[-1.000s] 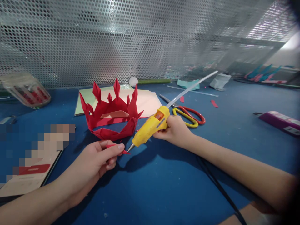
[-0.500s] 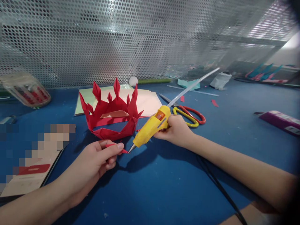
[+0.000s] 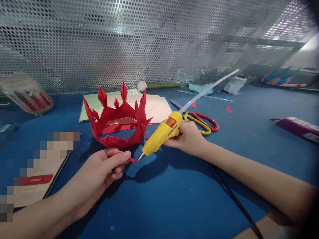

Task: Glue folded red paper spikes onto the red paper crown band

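Observation:
Between thumb and fingers, my left hand (image 3: 107, 167) pinches a small folded red paper piece (image 3: 132, 159), its pointed end sticking out to the right. My right hand (image 3: 188, 137) is wrapped around a yellow hot glue gun (image 3: 159, 136), tilted down to the left. The gun's metal nozzle meets the tip of the paper piece, or nearly so; contact is hard to tell. A clear glue stick (image 3: 209, 91) juts from the gun's back. Just beyond my left hand stands a red folded-paper crown (image 3: 119, 141) with several points.
Scissors (image 3: 204, 124) with red and yellow handles lie behind my right hand. Paper sheets (image 3: 158, 108) are under the crown's far side. A jar (image 3: 27, 96) and a partly pixelated phone (image 3: 37, 186) are at left, a purple box (image 3: 299, 127) at right. A black cord (image 3: 231, 197) trails forward.
The glue gun has tilted very slightly, its glue stick end shifting a little to the right. Both hands keep their grips, and the crown stays in place.

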A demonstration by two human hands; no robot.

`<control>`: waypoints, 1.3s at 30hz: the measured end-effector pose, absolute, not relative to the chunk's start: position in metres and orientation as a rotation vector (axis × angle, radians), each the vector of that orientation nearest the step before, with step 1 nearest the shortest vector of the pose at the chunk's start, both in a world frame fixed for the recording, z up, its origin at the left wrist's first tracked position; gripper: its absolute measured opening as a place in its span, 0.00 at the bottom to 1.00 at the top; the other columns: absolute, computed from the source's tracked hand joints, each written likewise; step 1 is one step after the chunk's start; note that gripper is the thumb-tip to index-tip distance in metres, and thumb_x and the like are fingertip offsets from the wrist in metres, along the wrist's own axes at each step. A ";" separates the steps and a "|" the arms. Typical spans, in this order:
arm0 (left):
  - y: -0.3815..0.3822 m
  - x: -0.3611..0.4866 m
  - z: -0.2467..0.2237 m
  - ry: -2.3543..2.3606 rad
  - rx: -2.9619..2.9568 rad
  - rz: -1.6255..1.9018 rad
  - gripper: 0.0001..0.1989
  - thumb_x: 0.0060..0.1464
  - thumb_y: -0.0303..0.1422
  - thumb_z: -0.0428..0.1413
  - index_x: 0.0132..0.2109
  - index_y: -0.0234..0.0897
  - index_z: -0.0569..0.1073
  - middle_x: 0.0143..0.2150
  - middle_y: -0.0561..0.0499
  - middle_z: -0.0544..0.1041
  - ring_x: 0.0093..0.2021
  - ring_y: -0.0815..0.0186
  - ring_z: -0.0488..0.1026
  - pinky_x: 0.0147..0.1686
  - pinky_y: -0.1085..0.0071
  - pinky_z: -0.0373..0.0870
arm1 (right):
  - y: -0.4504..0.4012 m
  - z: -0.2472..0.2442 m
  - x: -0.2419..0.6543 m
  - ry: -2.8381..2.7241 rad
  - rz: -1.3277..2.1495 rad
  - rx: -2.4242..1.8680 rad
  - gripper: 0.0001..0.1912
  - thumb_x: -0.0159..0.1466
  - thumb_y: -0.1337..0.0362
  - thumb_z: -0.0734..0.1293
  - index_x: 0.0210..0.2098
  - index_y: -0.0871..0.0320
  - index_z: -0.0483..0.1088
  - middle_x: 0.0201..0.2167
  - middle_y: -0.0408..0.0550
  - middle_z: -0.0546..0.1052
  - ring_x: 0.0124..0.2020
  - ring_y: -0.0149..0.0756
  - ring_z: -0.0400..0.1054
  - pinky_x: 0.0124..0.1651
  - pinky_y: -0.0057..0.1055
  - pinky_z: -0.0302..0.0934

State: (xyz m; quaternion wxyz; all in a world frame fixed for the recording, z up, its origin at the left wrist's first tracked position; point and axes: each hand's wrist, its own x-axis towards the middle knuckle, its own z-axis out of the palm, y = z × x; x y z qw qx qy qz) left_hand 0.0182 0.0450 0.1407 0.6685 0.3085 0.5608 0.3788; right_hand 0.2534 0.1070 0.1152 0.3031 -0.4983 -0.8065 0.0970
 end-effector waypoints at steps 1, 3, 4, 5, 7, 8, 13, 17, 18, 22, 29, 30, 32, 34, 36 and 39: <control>0.045 0.018 0.141 1.263 0.697 0.854 0.18 0.29 0.37 0.71 0.23 0.35 0.70 0.19 0.61 0.64 0.18 0.79 0.55 0.17 0.85 0.60 | 0.107 0.115 0.254 -2.135 0.263 -1.320 0.10 0.49 0.60 0.66 0.19 0.60 0.66 0.22 0.47 0.73 0.22 0.31 0.66 0.29 0.27 0.61; 0.045 0.017 0.141 1.260 0.701 0.850 0.18 0.29 0.37 0.71 0.23 0.35 0.69 0.18 0.61 0.64 0.19 0.79 0.55 0.17 0.85 0.61 | 0.107 0.115 0.254 -2.131 0.273 -1.312 0.10 0.49 0.59 0.66 0.19 0.60 0.65 0.24 0.48 0.75 0.25 0.33 0.68 0.31 0.29 0.63; 0.045 0.017 0.141 1.255 0.705 0.847 0.18 0.30 0.38 0.70 0.23 0.35 0.69 0.18 0.61 0.63 0.19 0.79 0.55 0.17 0.85 0.60 | 0.107 0.115 0.254 -2.128 0.279 -1.307 0.11 0.50 0.59 0.66 0.18 0.59 0.64 0.24 0.48 0.75 0.26 0.34 0.69 0.32 0.29 0.64; 0.045 0.016 0.140 1.251 0.708 0.844 0.18 0.31 0.38 0.70 0.23 0.35 0.69 0.18 0.61 0.63 0.19 0.79 0.55 0.17 0.85 0.60 | 0.107 0.115 0.254 -2.128 0.288 -1.301 0.11 0.50 0.59 0.66 0.18 0.59 0.64 0.24 0.48 0.74 0.27 0.35 0.70 0.34 0.30 0.64; 0.046 0.016 0.139 1.245 0.712 0.836 0.19 0.32 0.38 0.70 0.23 0.35 0.68 0.18 0.61 0.63 0.19 0.79 0.55 0.17 0.85 0.60 | 0.107 0.115 0.254 -2.128 0.301 -1.289 0.12 0.50 0.58 0.66 0.17 0.58 0.62 0.22 0.46 0.73 0.28 0.36 0.71 0.35 0.30 0.65; 0.046 0.015 0.139 1.244 0.713 0.835 0.19 0.32 0.38 0.70 0.23 0.35 0.68 0.18 0.61 0.63 0.19 0.79 0.55 0.17 0.85 0.60 | 0.107 0.115 0.254 -2.125 0.301 -1.284 0.12 0.50 0.58 0.66 0.17 0.58 0.62 0.21 0.46 0.72 0.29 0.37 0.71 0.36 0.31 0.65; 0.045 0.014 0.136 1.250 0.734 0.822 0.17 0.36 0.39 0.69 0.24 0.36 0.68 0.19 0.61 0.63 0.19 0.78 0.55 0.18 0.85 0.60 | 0.107 0.115 0.254 -2.109 0.272 -1.246 0.11 0.50 0.58 0.65 0.18 0.57 0.62 0.19 0.44 0.69 0.30 0.39 0.72 0.38 0.32 0.65; 0.045 0.013 0.138 1.243 0.726 0.825 0.18 0.35 0.38 0.69 0.23 0.36 0.67 0.19 0.62 0.61 0.19 0.79 0.54 0.17 0.85 0.60 | 0.107 0.116 0.254 -2.108 0.262 -1.242 0.10 0.51 0.59 0.65 0.19 0.57 0.63 0.18 0.44 0.69 0.30 0.38 0.72 0.38 0.32 0.65; 0.045 0.014 0.138 1.241 0.733 0.824 0.18 0.36 0.38 0.69 0.23 0.36 0.67 0.19 0.61 0.61 0.19 0.79 0.54 0.17 0.85 0.60 | 0.107 0.116 0.254 -2.115 0.262 -1.246 0.10 0.51 0.59 0.65 0.18 0.57 0.63 0.18 0.44 0.69 0.30 0.38 0.71 0.38 0.32 0.65; 0.045 0.015 0.140 1.243 0.734 0.822 0.17 0.36 0.38 0.68 0.24 0.36 0.69 0.20 0.61 0.63 0.19 0.79 0.56 0.18 0.85 0.61 | 0.107 0.116 0.254 -2.137 0.251 -1.260 0.12 0.51 0.59 0.66 0.17 0.57 0.62 0.18 0.44 0.69 0.30 0.37 0.71 0.38 0.32 0.65; 0.047 0.015 0.136 1.226 0.697 0.860 0.18 0.31 0.38 0.71 0.26 0.35 0.71 0.21 0.61 0.65 0.19 0.80 0.58 0.18 0.86 0.62 | 0.106 0.115 0.258 -2.132 0.113 -1.164 0.10 0.53 0.61 0.68 0.20 0.58 0.66 0.22 0.46 0.74 0.29 0.36 0.72 0.35 0.29 0.65; 0.047 0.014 0.136 1.221 0.697 0.862 0.18 0.31 0.39 0.71 0.26 0.35 0.71 0.21 0.61 0.65 0.19 0.80 0.58 0.19 0.86 0.62 | 0.106 0.115 0.258 -2.127 0.083 -1.126 0.08 0.54 0.61 0.68 0.23 0.58 0.68 0.24 0.46 0.75 0.29 0.36 0.72 0.34 0.29 0.65; 0.047 0.012 0.136 1.208 0.691 0.860 0.19 0.31 0.39 0.71 0.25 0.35 0.71 0.20 0.61 0.64 0.19 0.80 0.57 0.18 0.86 0.62 | 0.106 0.116 0.259 -2.121 0.027 -1.044 0.07 0.54 0.60 0.68 0.28 0.58 0.71 0.28 0.47 0.77 0.29 0.36 0.73 0.32 0.29 0.65; 0.047 0.012 0.138 1.199 0.681 0.866 0.19 0.30 0.40 0.71 0.25 0.35 0.71 0.20 0.61 0.64 0.19 0.80 0.57 0.18 0.87 0.61 | 0.106 0.116 0.260 -2.144 -0.005 -0.989 0.08 0.55 0.60 0.68 0.31 0.57 0.72 0.29 0.48 0.78 0.29 0.36 0.73 0.32 0.29 0.65; 0.046 0.014 0.142 1.191 0.698 0.868 0.19 0.30 0.41 0.71 0.24 0.35 0.71 0.20 0.60 0.65 0.19 0.80 0.57 0.18 0.86 0.61 | 0.106 0.117 0.261 -2.185 -0.023 -0.976 0.07 0.56 0.59 0.68 0.31 0.56 0.71 0.29 0.47 0.79 0.27 0.35 0.73 0.31 0.28 0.65; 0.043 0.018 0.151 1.173 0.765 0.898 0.19 0.30 0.42 0.70 0.24 0.35 0.72 0.20 0.59 0.66 0.19 0.80 0.57 0.18 0.85 0.60 | 0.108 0.121 0.264 -2.277 -0.041 -0.933 0.07 0.56 0.59 0.68 0.30 0.57 0.71 0.28 0.47 0.79 0.25 0.33 0.72 0.29 0.28 0.63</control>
